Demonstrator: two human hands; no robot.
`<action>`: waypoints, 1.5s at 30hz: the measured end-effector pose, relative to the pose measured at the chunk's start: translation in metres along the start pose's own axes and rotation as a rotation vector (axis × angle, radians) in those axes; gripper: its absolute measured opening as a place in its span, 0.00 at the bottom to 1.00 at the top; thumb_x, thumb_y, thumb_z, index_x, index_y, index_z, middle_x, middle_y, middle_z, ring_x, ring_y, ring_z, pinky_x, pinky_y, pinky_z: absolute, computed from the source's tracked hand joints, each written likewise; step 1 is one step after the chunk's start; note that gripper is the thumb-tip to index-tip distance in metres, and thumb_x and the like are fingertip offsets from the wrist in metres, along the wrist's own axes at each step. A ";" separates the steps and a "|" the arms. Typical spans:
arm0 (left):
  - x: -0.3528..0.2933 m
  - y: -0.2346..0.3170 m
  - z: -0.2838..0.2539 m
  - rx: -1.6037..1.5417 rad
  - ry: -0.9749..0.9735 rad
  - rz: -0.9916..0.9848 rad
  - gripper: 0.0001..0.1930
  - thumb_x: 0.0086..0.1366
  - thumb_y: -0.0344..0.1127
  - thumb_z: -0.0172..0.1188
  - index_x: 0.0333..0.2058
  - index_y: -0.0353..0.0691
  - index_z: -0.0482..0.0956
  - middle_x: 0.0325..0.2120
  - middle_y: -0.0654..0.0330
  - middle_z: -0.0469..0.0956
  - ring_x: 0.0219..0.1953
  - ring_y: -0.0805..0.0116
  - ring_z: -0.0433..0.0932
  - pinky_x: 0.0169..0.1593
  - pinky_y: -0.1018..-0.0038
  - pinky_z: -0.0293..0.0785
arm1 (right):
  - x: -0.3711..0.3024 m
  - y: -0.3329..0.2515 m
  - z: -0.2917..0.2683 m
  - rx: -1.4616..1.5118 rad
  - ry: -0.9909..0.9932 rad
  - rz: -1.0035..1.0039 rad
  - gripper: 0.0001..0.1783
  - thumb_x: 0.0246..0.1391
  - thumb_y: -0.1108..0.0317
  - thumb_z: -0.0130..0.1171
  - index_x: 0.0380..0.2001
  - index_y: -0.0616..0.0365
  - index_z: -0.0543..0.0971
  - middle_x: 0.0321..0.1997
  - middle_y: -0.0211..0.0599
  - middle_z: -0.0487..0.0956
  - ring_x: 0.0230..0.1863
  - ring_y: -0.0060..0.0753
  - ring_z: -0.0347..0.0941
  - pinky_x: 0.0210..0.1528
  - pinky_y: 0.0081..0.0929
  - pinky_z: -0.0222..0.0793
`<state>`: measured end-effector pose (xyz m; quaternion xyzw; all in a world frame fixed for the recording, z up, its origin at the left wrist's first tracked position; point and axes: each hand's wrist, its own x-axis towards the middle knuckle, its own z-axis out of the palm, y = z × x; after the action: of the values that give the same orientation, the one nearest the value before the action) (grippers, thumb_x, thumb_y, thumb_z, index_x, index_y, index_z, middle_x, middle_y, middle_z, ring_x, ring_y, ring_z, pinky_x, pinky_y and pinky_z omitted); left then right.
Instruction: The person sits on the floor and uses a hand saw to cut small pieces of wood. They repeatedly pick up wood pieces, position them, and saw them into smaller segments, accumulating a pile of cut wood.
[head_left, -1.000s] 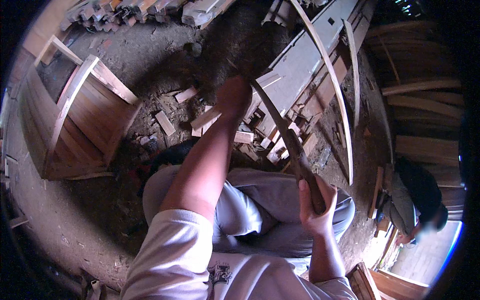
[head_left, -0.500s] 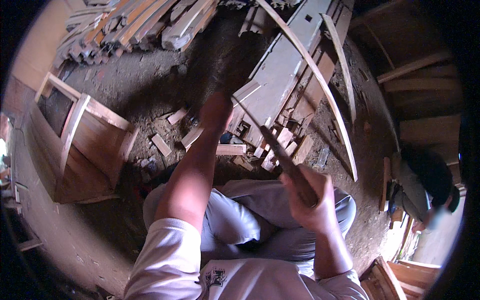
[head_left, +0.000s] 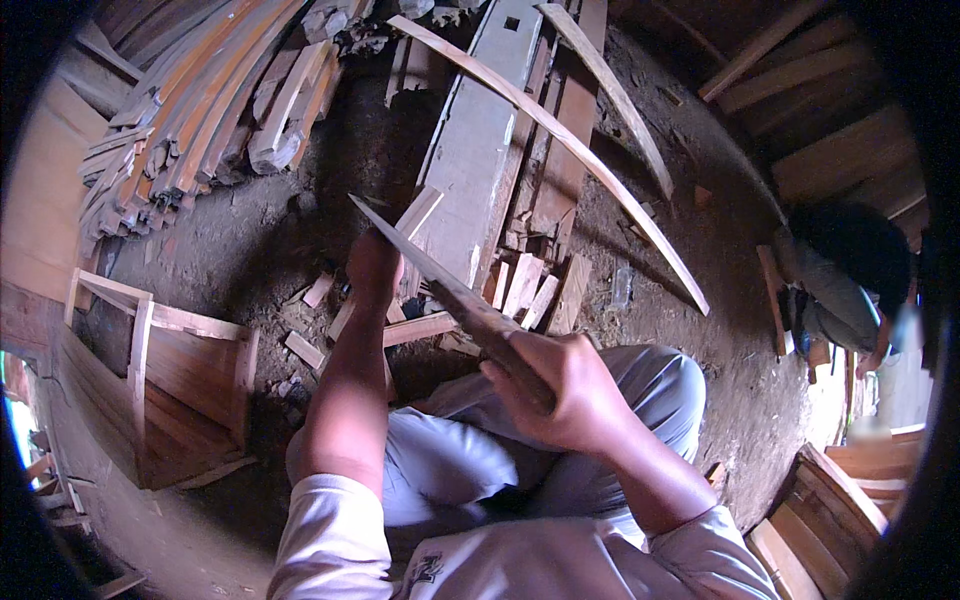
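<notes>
Above the person's lap, a long blade tool (head_left: 440,285) slants up and to the left, tip outermost. Its wooden handle is enclosed by the right hand (head_left: 562,395), fingers wrapped firmly around it. Near the blade's far part, the left hand (head_left: 376,268) appears curled; its fingers are mostly hidden and dark, so whether it has hold of anything cannot be determined. Just beyond lies a short strip (head_left: 422,210), overlapping a grey plank (head_left: 480,150) in the view. Small blocks (head_left: 523,285) are scattered near the knees. Further out: a long curved strip (head_left: 570,140), stacked boards (head_left: 215,90), a wooden box (head_left: 140,375) at left, and another person (head_left: 840,290), bent over, at right.
</notes>
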<state>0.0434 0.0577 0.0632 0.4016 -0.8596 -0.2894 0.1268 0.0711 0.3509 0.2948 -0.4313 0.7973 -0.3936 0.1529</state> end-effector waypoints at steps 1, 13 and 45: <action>-0.002 -0.001 0.000 0.015 0.004 0.058 0.14 0.64 0.43 0.60 0.40 0.39 0.84 0.37 0.43 0.84 0.42 0.38 0.83 0.44 0.48 0.80 | -0.001 0.001 0.002 -0.027 -0.010 -0.027 0.12 0.57 0.69 0.65 0.26 0.62 0.73 0.16 0.48 0.69 0.17 0.55 0.69 0.22 0.41 0.64; -0.005 0.001 0.004 0.095 0.016 0.130 0.17 0.64 0.44 0.62 0.47 0.40 0.82 0.40 0.45 0.84 0.43 0.48 0.84 0.46 0.53 0.80 | 0.073 0.057 0.067 0.137 0.108 0.019 0.12 0.61 0.65 0.64 0.32 0.66 0.79 0.18 0.44 0.70 0.22 0.26 0.59 0.26 0.34 0.61; -0.002 0.013 -0.006 -0.082 -0.038 -0.019 0.17 0.63 0.41 0.53 0.34 0.36 0.87 0.38 0.41 0.85 0.43 0.39 0.84 0.49 0.47 0.79 | -0.132 -0.001 -0.029 -0.267 0.096 0.130 0.09 0.54 0.67 0.61 0.27 0.61 0.75 0.19 0.37 0.70 0.19 0.37 0.65 0.27 0.34 0.59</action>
<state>0.0392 0.0631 0.0758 0.3988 -0.8454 -0.3331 0.1239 0.1321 0.4715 0.3016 -0.3759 0.8752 -0.2936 0.0810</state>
